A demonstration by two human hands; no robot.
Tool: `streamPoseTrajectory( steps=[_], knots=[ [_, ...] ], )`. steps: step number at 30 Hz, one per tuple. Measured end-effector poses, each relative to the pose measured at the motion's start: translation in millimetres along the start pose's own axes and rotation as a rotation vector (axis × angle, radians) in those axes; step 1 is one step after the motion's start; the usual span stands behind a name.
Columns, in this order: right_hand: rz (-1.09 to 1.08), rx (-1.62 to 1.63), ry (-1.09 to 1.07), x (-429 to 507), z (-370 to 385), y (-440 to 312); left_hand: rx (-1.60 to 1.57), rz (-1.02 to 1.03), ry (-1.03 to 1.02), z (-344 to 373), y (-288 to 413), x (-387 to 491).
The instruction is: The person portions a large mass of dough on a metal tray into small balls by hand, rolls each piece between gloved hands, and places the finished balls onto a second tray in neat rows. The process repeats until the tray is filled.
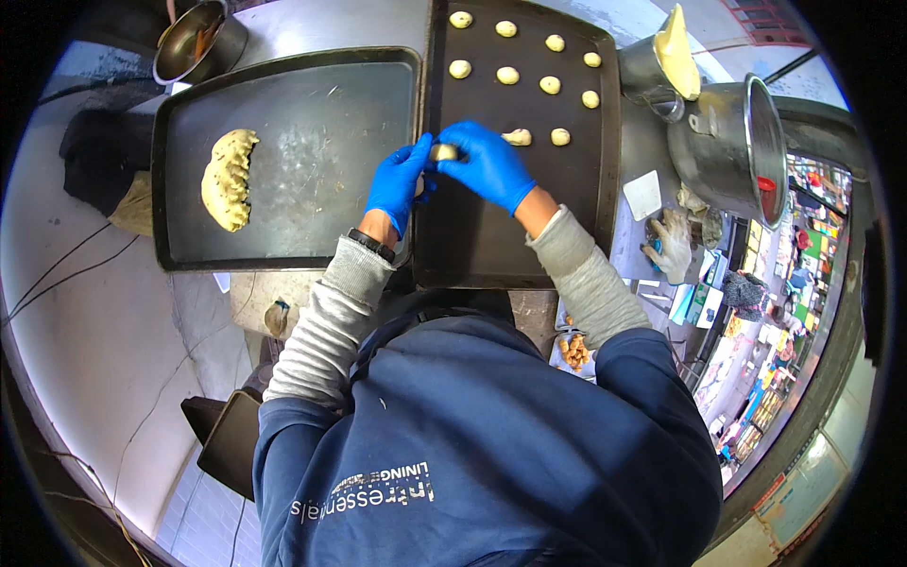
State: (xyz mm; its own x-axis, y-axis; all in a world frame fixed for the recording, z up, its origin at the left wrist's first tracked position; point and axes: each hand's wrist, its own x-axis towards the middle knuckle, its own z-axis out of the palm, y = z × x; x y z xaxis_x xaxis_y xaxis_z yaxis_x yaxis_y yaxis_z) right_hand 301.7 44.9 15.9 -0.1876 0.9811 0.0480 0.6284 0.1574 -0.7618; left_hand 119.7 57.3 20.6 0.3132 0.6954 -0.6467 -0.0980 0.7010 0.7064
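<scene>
My left hand [397, 178] and my right hand [483, 166], both in blue gloves, meet above the inner rims of two dark baking trays. Between their fingers is a small ball of dough [444, 152], pinched by my right fingertips. A pale bit of dough [419, 186] shows at my left palm, mostly hidden by the fingers. Several round dough balls [507, 76] sit in rows on the right tray [489, 248]. One longer dough piece [519, 137] lies just beyond my right hand. A large speckled dough lump [228, 181] rests on the left tray [297, 227].
A metal bowl [191, 49] stands at the back left. To the right are a metal container [641, 67] with something yellow at its rim, a large steel pot [716, 149], a white scraper [642, 195] and a pale work glove [669, 244]. Loose cables [67, 269] hang at left.
</scene>
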Motion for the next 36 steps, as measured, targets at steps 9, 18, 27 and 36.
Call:
streamPoseTrajectory(
  steps=[9, 18, 27, 36],
  knots=[
    [0.065, 0.185, 0.031, -5.6, 2.1, -5.0, 0.053, 0.092, -0.044, -11.5, -8.0, 18.0],
    [0.032, -0.362, 0.175, 14.1, 9.6, 38.4, -0.665, -0.058, -0.208, -45.7, -4.3, 15.8],
    [-0.138, -0.175, 0.232, 25.9, 62.8, -82.9, -0.847, 0.211, -0.420, 1.0, 5.5, -9.9],
    [-0.175, -0.195, 0.141, 6.9, 58.5, -119.3, -0.753, 0.403, -0.613, -5.8, 4.8, -30.5]
  ],
)
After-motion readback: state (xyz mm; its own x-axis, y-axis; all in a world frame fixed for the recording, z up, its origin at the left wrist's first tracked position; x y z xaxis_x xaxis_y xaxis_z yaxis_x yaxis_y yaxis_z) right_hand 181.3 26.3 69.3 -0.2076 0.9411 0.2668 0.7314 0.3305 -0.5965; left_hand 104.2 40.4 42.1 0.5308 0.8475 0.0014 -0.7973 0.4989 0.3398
